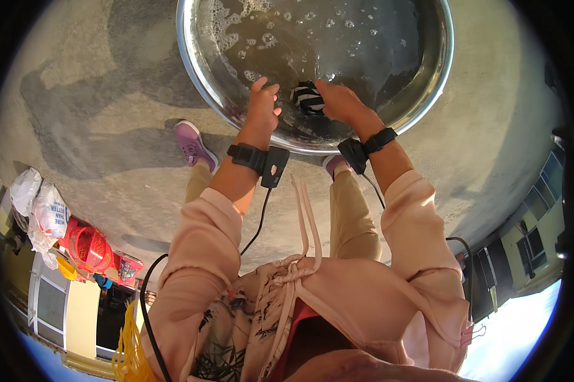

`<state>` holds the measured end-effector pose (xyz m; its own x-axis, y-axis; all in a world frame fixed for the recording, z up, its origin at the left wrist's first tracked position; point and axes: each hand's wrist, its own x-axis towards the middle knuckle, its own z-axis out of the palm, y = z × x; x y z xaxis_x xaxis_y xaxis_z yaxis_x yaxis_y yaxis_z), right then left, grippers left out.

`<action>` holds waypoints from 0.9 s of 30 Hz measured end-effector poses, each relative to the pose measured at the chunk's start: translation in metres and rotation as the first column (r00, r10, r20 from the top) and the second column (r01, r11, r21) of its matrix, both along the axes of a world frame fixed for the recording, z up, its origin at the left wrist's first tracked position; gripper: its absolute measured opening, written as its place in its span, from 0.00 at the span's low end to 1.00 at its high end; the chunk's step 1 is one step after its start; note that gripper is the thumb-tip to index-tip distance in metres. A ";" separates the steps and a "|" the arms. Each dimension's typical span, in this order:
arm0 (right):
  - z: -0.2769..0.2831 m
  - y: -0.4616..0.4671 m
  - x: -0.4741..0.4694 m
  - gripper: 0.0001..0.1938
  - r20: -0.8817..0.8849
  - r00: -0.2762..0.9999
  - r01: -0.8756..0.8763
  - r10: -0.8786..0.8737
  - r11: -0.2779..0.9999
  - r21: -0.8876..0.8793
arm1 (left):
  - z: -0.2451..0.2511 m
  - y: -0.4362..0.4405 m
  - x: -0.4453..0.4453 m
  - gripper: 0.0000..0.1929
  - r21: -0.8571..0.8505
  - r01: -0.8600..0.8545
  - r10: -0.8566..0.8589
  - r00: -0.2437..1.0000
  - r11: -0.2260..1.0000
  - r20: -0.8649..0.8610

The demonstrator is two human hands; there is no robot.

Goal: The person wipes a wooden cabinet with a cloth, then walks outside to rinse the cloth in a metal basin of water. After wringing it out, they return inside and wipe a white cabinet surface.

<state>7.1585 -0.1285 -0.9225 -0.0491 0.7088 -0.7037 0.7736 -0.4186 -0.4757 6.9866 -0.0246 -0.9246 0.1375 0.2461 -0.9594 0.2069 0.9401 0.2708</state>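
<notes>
A large metal basin point(442, 81) in front of me holds murky water point(344, 52) with patches of soap suds point(225, 28). At its near side, my right hand point(342, 101) grips a wet cloth with black and white stripes point(307, 98). Part of the cloth is dark and hangs at the water's surface. Just left of it, my left hand point(264, 107) is above the water inside the near rim, fingers apart and slightly curled, with nothing in it. Each of my wrists wears a black strapped device, the left one point(274, 167) with a cable.
My feet in purple shoes point(194, 143) stand on concrete ground point(101, 157) by the basin. Farther left are white plastic bags point(48, 210) and a red basket point(90, 248). Black cables point(146, 301) run along my arms. Buildings point(540, 238) line both sides.
</notes>
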 end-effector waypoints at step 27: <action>0.188 0.017 0.045 0.25 -0.868 -0.360 0.795 -0.341 0.375 -0.477 | 0.198 0.000 0.082 0.13 -0.124 -0.213 0.246 0.805 0.969 0.539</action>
<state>7.2033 -0.1116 -0.7344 0.2376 0.8893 -0.3908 -0.8438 -0.0103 -0.5365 7.0682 -0.0242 -0.7263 0.5892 0.2867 -0.7554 -0.1836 0.9580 0.2204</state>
